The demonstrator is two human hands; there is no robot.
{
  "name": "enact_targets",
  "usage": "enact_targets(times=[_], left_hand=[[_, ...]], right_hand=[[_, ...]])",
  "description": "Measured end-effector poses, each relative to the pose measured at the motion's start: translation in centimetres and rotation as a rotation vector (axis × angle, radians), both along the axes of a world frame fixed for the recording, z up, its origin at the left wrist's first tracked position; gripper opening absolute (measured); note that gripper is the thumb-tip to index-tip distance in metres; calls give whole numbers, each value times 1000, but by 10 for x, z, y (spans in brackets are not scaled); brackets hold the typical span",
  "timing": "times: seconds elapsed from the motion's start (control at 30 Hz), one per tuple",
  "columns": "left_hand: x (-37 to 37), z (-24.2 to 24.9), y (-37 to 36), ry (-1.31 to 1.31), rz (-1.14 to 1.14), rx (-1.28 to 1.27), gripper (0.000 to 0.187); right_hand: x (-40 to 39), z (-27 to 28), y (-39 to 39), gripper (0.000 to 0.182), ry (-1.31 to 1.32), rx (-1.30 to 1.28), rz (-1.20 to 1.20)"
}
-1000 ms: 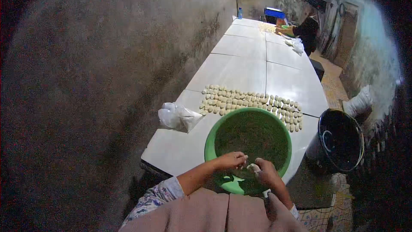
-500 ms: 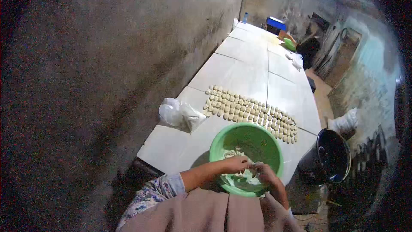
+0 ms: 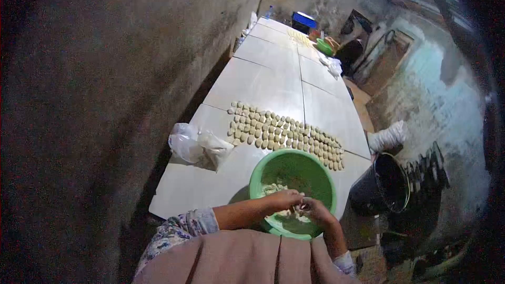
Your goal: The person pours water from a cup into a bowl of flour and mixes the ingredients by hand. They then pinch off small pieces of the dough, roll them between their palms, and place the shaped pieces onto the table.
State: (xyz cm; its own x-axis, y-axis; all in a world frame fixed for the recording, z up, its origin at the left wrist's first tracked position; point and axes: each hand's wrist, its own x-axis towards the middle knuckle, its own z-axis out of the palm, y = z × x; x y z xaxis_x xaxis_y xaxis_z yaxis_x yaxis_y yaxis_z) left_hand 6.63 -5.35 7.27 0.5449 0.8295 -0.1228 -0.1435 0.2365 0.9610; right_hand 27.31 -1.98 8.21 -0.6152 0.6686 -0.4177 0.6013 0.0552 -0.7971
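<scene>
My left hand (image 3: 286,200) and my right hand (image 3: 317,211) meet over a green basin (image 3: 256,179), fingers closed and curled against each other. Between the fingertips shows a small pale bit of dough (image 3: 301,208), mostly hidden by the fingers. Crumbly pale dough (image 3: 274,187) lies in the bottom of the basin, partly behind my hands. Just beyond the basin, many small oval dough pieces (image 3: 284,131) are set out in close rows on the white table (image 3: 263,81).
Left of the rows, a clear plastic bag (image 3: 185,142) with white contents lies by the wall. A black bucket (image 3: 376,186) stands right of the table. At the far end are a blue box (image 3: 304,20), another green basin (image 3: 324,47), plastic bags (image 3: 331,66) and a person in dark clothing (image 3: 350,52).
The view has swung, so the table sits further left in it. My hands have drawn closer together over the basin, and the right fingers have curled in toward the left ones.
</scene>
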Motion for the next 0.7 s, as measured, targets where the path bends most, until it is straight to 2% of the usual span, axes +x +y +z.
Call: enact_targets(times=[0.07,0.1,0.13,0.2,0.27,0.33,0.37,0.4,0.47,0.5,0.53,0.57,0.6,0.7], left_hand=[[-6,2,2,-23,2,-16,39],[-9,1,4,-31,58,-73,41],[-12,-2,7,-39,118,-129,44],[-21,-8,17,60,96,-109,45],[-22,-19,23,-27,205,-228,51],[-28,-30,27,-81,183,-180,55],[-29,-26,24,-61,203,-272,49],[-31,-20,22,-40,222,-363,43],[-33,-26,25,41,202,-334,42],[-33,-41,32,-20,103,-278,44],[-33,-51,35,-81,3,-225,45],[-35,-23,20,-5,98,-198,42],[-33,-25,23,4,92,-208,42],[-29,-20,28,108,133,-140,36]], right_hand=[[-1,6,-8,30,199,-96,-159],[-7,9,-10,30,-32,-29,-72],[-11,11,-12,30,-23,-27,-77],[-11,10,-16,30,-99,35,22],[-32,26,-25,27,-51,-7,-4],[-25,17,-20,24,54,-131,19],[-43,52,-30,26,-121,119,117],[-44,49,-29,26,-114,116,111],[-43,36,-24,29,-36,-77,-90],[-34,22,-17,29,-70,138,130],[-32,20,-15,29,-64,131,124],[-30,19,-13,29,-33,237,189],[-29,17,-12,29,1,343,253],[-25,11,-10,25,30,356,235]])
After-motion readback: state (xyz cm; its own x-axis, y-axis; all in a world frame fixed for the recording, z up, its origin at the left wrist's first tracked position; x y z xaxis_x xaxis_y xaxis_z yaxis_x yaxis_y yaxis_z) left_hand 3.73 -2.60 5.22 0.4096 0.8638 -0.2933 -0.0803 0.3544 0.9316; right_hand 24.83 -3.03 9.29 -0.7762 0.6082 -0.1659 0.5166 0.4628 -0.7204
